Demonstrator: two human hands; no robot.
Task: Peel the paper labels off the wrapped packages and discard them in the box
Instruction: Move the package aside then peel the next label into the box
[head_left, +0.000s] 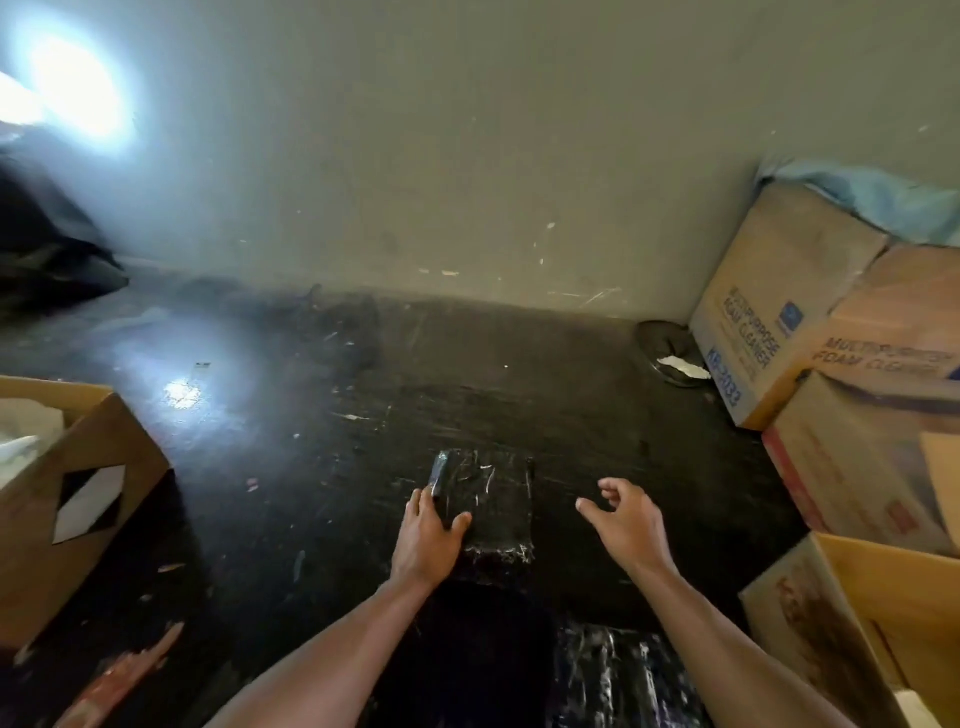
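Observation:
A flat package wrapped in shiny black plastic lies on the dark floor in front of me. My left hand grips its left edge, thumb on top and fingers curled under the raised side. My right hand hovers to the right of the package, apart from it, fingers loosely spread and holding nothing. No paper label shows on the package's top face. Another black wrapped package lies near my legs at the bottom. An open cardboard box holding white paper scraps stands at the left.
Stacked foam cleaner cartons line the right side against the wall, with a blue cloth on top. Another open carton is at the lower right. A dark dish with white paper sits by the wall. Small scraps litter the floor.

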